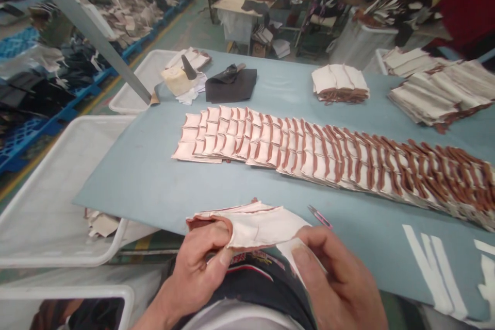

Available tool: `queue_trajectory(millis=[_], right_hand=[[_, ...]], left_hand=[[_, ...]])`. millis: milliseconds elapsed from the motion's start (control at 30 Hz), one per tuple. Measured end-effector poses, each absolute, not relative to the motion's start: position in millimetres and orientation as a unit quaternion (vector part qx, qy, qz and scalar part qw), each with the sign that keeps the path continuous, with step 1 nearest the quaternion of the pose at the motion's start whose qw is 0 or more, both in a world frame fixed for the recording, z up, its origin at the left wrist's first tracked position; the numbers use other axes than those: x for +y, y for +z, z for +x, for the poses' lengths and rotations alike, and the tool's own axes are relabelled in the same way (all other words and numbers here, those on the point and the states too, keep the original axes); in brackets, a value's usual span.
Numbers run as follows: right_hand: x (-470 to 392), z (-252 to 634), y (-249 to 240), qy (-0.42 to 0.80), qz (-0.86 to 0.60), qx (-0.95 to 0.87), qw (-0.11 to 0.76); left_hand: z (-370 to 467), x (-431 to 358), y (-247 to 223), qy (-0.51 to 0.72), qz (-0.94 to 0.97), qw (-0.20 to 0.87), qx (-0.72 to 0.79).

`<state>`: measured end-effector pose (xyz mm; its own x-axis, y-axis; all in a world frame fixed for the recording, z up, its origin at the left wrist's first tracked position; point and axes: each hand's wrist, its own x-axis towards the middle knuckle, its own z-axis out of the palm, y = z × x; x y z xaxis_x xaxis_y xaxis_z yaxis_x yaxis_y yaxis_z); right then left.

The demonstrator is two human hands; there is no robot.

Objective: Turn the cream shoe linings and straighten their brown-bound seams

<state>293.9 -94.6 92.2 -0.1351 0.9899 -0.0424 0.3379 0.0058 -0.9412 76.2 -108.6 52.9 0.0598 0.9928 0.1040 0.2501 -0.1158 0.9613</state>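
Close to my body, at the near edge of the blue-grey table (127, 185), I hold a cream sewn piece with brown edging (255, 227). My left hand (204, 263) is closed on its left end, thumb on top, where the brown side folds over. At the right end my right hand (332, 273) pinches a narrow white strip (296, 255) against the piece; some of its fingers are hidden. Small thread snips with a pink handle (320, 215) lie on the table just beyond my right hand.
A long overlapping row of cream-and-brown pieces (286, 144) crosses the table. White strips (435, 268) lie at right. Farther back are a black cloth (232, 85), a yellowish block with a dark cone (178, 81) and stacked pieces (340, 82). White bins (69, 139) stand left, beside a slanting metal post (88, 26).
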Motion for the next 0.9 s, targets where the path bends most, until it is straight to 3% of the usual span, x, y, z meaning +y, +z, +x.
queue_trajectory(millis=[233,433,700,900], right_hand=[[-81.4,274.6,85.0,0.440,-0.504,-0.656,0.349],[-76.8,267.8,86.2,0.456,-0.492,-0.662,0.334],[-80.4,268.4,85.7,0.460,-0.515,-0.639,0.340],[-77.4,264.4,92.1,0.488,-0.528,-0.623,0.309]], left_hand=[[79.7,-100.5,55.6,0.404,0.467,0.517,0.593],[82.0,-99.1,65.0,0.416,0.523,0.478,0.570],[79.2,-101.1,57.2,0.418,0.382,0.631,0.530],[83.5,-97.2,68.5,0.396,0.445,0.601,0.533]])
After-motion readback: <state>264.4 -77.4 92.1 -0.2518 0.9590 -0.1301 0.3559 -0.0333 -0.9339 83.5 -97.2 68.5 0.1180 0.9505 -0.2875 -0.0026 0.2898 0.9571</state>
